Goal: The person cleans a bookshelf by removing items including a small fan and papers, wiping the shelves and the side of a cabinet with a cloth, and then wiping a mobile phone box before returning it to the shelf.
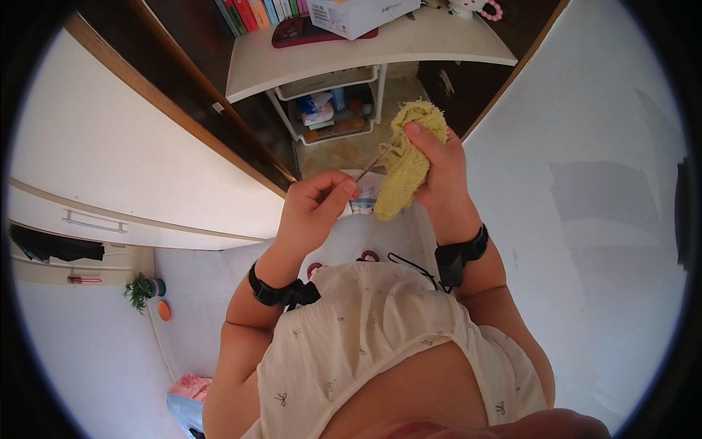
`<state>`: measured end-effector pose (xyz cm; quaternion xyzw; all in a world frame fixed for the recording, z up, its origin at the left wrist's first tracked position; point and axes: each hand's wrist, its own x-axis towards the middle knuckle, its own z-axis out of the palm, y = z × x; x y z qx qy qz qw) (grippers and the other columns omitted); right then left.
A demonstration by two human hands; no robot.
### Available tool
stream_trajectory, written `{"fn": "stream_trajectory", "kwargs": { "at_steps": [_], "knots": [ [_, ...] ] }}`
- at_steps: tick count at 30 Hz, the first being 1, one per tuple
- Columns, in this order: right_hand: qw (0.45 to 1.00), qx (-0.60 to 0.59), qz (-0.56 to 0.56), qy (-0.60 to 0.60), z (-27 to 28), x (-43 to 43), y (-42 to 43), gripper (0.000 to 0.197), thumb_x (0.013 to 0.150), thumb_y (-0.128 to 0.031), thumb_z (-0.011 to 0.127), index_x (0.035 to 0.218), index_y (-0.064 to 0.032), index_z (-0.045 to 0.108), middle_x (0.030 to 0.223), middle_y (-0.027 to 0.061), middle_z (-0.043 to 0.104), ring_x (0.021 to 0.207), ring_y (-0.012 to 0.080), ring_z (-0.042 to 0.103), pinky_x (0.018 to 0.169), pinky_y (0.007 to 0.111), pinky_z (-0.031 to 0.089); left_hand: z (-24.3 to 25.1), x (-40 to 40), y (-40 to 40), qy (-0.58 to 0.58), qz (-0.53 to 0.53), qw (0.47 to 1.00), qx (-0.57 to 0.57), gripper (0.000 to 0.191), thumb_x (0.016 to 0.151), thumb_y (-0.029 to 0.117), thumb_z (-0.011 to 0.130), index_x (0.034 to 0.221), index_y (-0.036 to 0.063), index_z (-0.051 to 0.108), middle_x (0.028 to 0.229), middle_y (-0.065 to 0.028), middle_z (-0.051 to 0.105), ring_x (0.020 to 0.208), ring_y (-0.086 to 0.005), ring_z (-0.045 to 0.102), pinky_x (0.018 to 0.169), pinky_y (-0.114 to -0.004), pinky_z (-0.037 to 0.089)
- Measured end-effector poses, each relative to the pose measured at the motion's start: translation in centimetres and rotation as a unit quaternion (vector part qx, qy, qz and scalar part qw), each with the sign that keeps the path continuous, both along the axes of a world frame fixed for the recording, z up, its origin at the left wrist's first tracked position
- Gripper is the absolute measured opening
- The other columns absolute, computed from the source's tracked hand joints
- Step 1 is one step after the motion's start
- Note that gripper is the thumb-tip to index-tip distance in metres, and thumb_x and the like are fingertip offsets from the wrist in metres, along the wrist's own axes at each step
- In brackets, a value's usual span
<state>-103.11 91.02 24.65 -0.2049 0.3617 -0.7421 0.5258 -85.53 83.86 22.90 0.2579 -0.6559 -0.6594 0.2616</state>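
Observation:
My right hand grips a fuzzy yellow knitted or crocheted piece, with the thumb pressed over its upper part. The piece hangs down to a rounded lower end, and loose yarn loops stick out on its left side. Between thumb and fingers of my left hand is a thin rod, perhaps a crochet hook. It slants up to the right, and its far end meets the yellow piece among the loops; the tip is hidden. Both hands are in the air, in front of a white desk.
The white desk carries a white box, a dark red phone case or similar flat item, books and a cup. Beneath stands a wheeled-type rack. A wall is close on the right; white cabinets are left.

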Motion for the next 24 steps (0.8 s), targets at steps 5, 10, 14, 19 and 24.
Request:
{"fn": "stream_trajectory", "kwargs": {
  "at_steps": [5,10,14,19,24],
  "knots": [
    [0.998,0.011,0.033,0.059,-1.7,2.0,0.1,0.025,0.079,-0.012,0.069,0.100,-0.0015,0.060,0.086,0.0040,0.062,0.076,0.0128,0.061,0.065,0.027,0.049,-0.3,-0.7,0.4,0.039,0.003,0.997,0.062,0.017,0.092,0.014,0.053,0.083,0.0006,0.058,0.062,0.0041,0.046,0.052,-0.0028,0.034,0.047,-0.020,0.027],
    [0.998,0.020,0.037,0.047,-0.8,1.6,0.3,0.025,0.080,-0.012,0.068,0.101,-0.0003,0.061,0.090,0.0049,0.063,0.080,0.0127,0.061,0.070,0.026,0.049,-0.4,-0.8,0.4,0.035,0.003,0.998,0.053,0.018,0.093,0.014,0.052,0.082,0.0006,0.056,0.060,0.0038,0.043,0.050,-0.0033,0.030,0.046,-0.020,0.025],
    [0.982,0.011,0.011,0.188,-2.5,-0.4,0.0,0.025,0.080,-0.012,0.068,0.101,0.0000,0.061,0.090,0.0052,0.064,0.081,0.0135,0.062,0.070,0.027,0.049,0.0,-0.6,0.4,0.017,0.005,0.999,0.046,0.017,0.092,0.013,0.052,0.081,0.0004,0.056,0.059,0.0033,0.043,0.050,-0.0036,0.032,0.047,-0.019,0.026],
    [0.998,0.032,0.029,0.038,-1.9,1.2,0.1,0.028,0.079,-0.013,0.068,0.102,0.0004,0.061,0.089,0.0054,0.064,0.081,0.0139,0.063,0.071,0.027,0.049,0.3,-0.9,0.5,-0.002,0.007,0.999,0.036,0.017,0.092,0.012,0.052,0.081,0.0000,0.056,0.059,0.0022,0.044,0.050,-0.0050,0.035,0.048,-0.019,0.029],
    [1.000,0.015,0.017,0.014,-0.7,0.2,0.1,0.028,0.079,-0.012,0.068,0.103,0.0011,0.061,0.087,0.0063,0.064,0.080,0.0144,0.063,0.072,0.027,0.050,-0.8,-0.7,0.2,0.030,-0.002,0.998,0.054,0.015,0.091,0.015,0.056,0.084,0.0012,0.060,0.061,0.0036,0.050,0.053,-0.0026,0.039,0.048,-0.019,0.031]
  ]
}}
